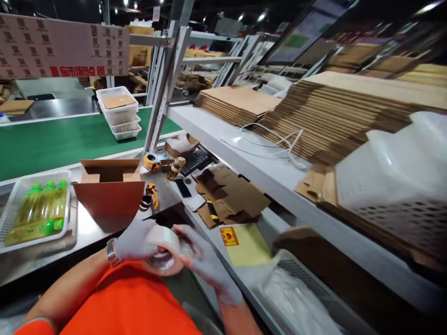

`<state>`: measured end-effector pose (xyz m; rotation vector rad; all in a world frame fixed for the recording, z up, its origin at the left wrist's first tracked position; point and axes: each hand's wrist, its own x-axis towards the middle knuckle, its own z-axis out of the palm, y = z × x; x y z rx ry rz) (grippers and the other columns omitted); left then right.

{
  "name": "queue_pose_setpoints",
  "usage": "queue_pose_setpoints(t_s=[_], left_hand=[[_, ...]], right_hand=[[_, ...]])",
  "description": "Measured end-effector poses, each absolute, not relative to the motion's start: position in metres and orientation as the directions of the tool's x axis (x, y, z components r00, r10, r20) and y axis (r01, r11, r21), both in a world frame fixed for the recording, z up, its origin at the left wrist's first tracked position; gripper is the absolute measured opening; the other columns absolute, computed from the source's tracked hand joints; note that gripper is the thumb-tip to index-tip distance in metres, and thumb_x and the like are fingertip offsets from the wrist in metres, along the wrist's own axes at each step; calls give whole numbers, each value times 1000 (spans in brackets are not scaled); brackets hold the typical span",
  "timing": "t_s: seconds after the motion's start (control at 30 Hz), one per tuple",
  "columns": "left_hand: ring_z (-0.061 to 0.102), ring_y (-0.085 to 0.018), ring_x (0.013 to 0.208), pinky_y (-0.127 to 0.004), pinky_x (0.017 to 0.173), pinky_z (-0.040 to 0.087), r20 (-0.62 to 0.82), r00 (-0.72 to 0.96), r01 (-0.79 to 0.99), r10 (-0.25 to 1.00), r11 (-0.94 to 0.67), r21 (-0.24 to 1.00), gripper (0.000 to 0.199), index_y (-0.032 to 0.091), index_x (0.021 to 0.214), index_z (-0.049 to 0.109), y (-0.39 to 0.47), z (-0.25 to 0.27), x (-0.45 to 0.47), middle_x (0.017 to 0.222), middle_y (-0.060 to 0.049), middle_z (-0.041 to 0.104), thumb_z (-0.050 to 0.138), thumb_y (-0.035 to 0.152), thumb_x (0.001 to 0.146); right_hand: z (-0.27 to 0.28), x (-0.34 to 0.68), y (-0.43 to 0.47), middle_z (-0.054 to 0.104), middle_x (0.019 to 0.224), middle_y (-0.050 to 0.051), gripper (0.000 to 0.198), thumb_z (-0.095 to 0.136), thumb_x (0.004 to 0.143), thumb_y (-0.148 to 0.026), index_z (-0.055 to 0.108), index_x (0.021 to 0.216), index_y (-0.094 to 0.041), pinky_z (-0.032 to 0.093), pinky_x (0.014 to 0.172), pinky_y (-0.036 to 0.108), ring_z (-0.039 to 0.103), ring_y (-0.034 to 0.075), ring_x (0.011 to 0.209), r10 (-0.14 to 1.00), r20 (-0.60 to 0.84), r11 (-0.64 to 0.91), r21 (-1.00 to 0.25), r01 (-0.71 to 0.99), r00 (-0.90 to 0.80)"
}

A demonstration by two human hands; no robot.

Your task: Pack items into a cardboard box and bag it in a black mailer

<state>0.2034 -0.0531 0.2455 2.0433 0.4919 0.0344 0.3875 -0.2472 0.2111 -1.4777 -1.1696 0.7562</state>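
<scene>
Tape roll held off the tabletop, close to the body at its near edge, its open core facing up. Left hand cups its left rim, grip closed on it; right hand pinches the right rim, equally near

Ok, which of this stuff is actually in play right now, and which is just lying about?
In hand:
- roll of clear tape, held by left hand and right hand
- open cardboard box, nearest on the bench

Lying about:
- tray of green bottles
- tape dispenser
- keyboard
- phone
- stacked white baskets
- flat cardboard stacks
</scene>
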Motion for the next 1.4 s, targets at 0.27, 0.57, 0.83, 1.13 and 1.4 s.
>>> queue_pose_setpoints(t_s=[0.27, 0.57, 0.83, 1.13, 1.4], left_hand=[[81, -31, 94, -33, 73, 47, -307, 848, 527, 433, -614, 588, 36, 22, 102, 71, -99, 266, 205, 102, -9, 84, 74, 55, 89], [83, -36, 93, -36, 73, 53, -316, 849, 528, 423, -694, 490, 40, 23, 110, 72, -104, 253, 195, 100, -10, 85, 70, 57, 88], [83, -37, 89, -37, 69, 50, -288, 876, 482, 386, -703, 523, 39, 24, 103, 69, -92, 250, 179, 98, -9, 84, 68, 59, 88], [83, -39, 95, -40, 73, 53, -304, 873, 487, 380, -685, 542, 48, 25, 108, 72, -77, 242, 176, 102, -10, 85, 71, 66, 86], [83, -40, 92, -40, 72, 56, -307, 883, 468, 354, -698, 541, 46, 22, 109, 71, -76, 246, 175, 101, -13, 84, 70, 63, 88]], right_hand=[[246, 382, -261, 76, 108, 5, 21, 57, 111, -17, 77, 111, -23, 56, 80, 27, 73, 16, 94, 947, 317, 164, -590, 790, 41], [256, 373, -261, 75, 83, 2, 17, 73, 96, -13, 75, 82, -20, 38, 61, 34, 68, 16, 68, 974, 203, 153, -272, 950, -99], [254, 363, -236, 70, 72, 0, 32, 66, 101, -14, 69, 70, -19, 40, 63, 26, 64, 12, 66, 975, 214, 71, -571, 818, 64], [266, 364, -235, 80, 94, 5, 29, 59, 108, -19, 81, 89, -21, 50, 74, 27, 72, 16, 84, 995, 101, 70, -631, 772, -8], [266, 355, -227, 69, 71, -1, 30, 67, 98, -12, 70, 70, -21, 37, 61, 28, 62, 13, 65, 991, 131, 73, -557, 828, 0]])
